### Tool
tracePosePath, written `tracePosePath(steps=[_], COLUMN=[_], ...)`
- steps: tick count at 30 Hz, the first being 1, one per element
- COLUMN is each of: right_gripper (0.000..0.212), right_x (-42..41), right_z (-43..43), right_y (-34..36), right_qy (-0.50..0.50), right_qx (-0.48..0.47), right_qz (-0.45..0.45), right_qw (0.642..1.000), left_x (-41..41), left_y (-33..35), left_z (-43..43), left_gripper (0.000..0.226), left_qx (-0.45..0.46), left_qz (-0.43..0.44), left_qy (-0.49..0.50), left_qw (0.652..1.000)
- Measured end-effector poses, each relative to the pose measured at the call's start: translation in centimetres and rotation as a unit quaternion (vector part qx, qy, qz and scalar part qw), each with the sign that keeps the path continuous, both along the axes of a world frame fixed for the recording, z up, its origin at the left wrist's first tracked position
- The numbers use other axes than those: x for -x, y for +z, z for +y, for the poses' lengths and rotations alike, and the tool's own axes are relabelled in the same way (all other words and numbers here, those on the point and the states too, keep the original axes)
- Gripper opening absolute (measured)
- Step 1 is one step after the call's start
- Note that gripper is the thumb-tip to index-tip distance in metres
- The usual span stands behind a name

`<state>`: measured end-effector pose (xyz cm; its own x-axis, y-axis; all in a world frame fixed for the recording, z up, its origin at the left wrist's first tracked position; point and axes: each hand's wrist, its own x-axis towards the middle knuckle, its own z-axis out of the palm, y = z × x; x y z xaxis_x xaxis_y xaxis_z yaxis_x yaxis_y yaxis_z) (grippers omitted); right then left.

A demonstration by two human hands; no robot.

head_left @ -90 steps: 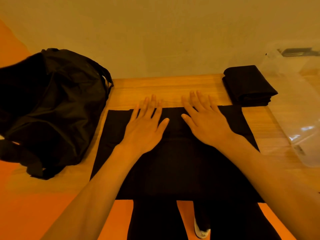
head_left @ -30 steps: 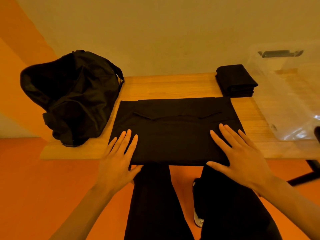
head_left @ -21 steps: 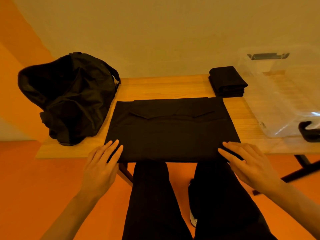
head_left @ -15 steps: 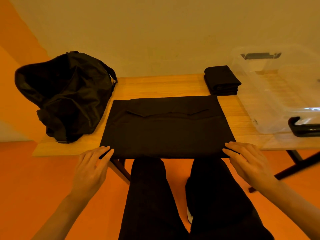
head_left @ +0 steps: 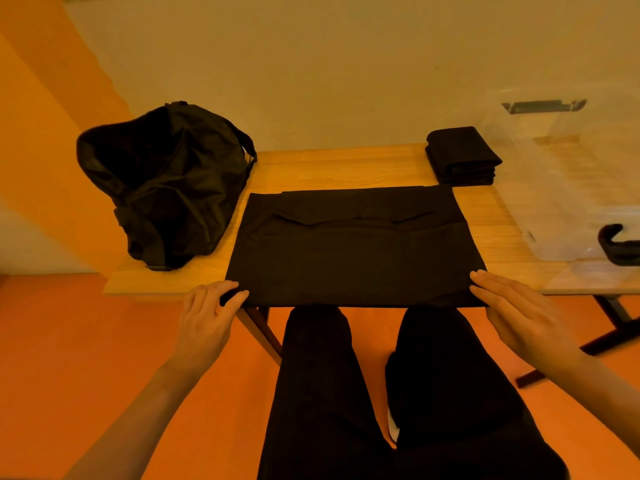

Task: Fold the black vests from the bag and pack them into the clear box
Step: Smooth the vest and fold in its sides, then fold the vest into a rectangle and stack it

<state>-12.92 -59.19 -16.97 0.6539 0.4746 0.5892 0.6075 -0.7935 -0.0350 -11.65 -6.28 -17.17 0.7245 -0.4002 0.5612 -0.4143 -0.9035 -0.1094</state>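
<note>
A black vest (head_left: 353, 247) lies flat and partly folded on the wooden table (head_left: 329, 168), its near edge at the table's front. My left hand (head_left: 207, 317) pinches the vest's near-left corner between thumb and fingers. My right hand (head_left: 519, 317) rests with straight fingers on the near-right corner; its thumb is hidden. The black bag (head_left: 166, 188) slumps at the table's left end. A stack of folded black vests (head_left: 460, 157) sits at the back right, beside the clear box (head_left: 568, 188).
The clear box has a black latch (head_left: 620, 244) on its near side and another on its far rim. My legs in black trousers (head_left: 346, 393) are below the table edge. A wall runs just behind the table, and the floor is orange.
Both hands slid from the vest's far part back over it to its near corners. The left hand has closed onto the near-left corner. The view pulled back and lifted.
</note>
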Motion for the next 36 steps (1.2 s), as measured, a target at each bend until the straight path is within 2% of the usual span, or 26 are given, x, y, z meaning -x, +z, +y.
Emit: tracePosePath(steps=[8,13,19,23,26,29,33,34,36], right_gripper=[0.03,0.03,0.046,0.041,0.036,0.035,0.033,0.032,0.033], right_x=[-0.1,0.3,0.3,0.5,0.8,1.1,1.6,1.7,2.0], right_z=[0.1,0.1,0.1,-0.1,-0.3,-0.4,0.2,0.4,0.9], right_y=[1.0,2.3,3.8,4.7,5.0,4.8,5.4,5.8,6.4], right_qy=[-0.017,-0.026,-0.057,-0.047,-0.061,-0.074,-0.072,-0.074,-0.08], right_qx=[-0.029,-0.027,-0.029,-0.034,-0.015,-0.023,-0.091,-0.112,-0.153], right_qz=[0.041,0.039,0.049,0.053,0.046,0.065,0.09,0.099,0.115], right_qw=[0.999,0.999,0.997,0.997,0.997,0.995,0.989,0.986,0.978], left_x=[0.3,0.5,1.1,1.7,1.6,1.1,1.1,1.1,1.0], left_y=[0.9,2.2,3.3,3.8,4.6,5.5,7.9,8.5,9.1], left_z=[0.8,1.1,0.8,0.6,1.1,1.8,1.8,1.6,1.5], left_gripper=[0.021,0.02,0.023,0.027,0.034,0.039,0.042,0.04,0.021], left_qx=[0.018,0.018,0.085,0.109,0.148,0.191,0.27,0.278,0.275], left_qz=[-0.009,-0.028,-0.012,0.024,0.09,0.174,0.244,0.258,0.272], left_qy=[-0.048,-0.061,-0.037,-0.055,-0.082,-0.097,-0.113,-0.113,-0.113], left_qw=[0.999,0.998,0.996,0.992,0.981,0.961,0.925,0.918,0.915])
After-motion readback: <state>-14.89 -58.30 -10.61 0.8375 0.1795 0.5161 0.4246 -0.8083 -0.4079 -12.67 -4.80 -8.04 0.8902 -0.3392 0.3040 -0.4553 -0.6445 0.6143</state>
